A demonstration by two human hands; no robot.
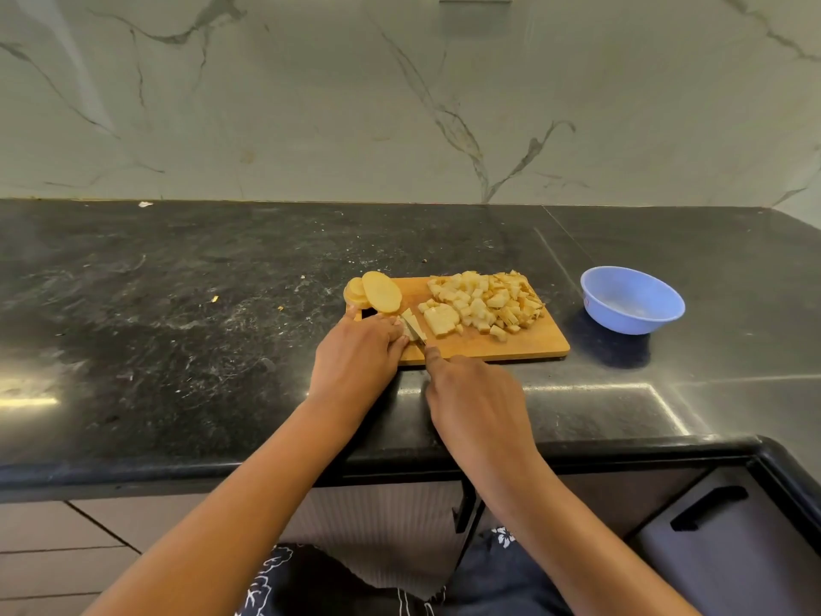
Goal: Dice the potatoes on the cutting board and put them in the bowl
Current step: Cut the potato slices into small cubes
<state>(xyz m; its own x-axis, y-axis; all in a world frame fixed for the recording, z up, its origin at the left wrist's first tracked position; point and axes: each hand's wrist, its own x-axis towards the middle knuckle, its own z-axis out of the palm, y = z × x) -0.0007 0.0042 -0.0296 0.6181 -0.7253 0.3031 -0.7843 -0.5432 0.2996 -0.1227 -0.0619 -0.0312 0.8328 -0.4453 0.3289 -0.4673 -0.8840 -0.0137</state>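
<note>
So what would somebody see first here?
Probably the big pile of diced potato on the wooden cutting board, mid-counter. At its near left corner, the left hand steadies a potato piece while the right hand cuts with a knife. An empty blue bowl waits to the board's right.

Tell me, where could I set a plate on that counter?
Left of the cutting board the counter lies bare; so does the strip behind it, to the wall. The board is crowded: potato pieces, knife, left hand, right hand.
</note>
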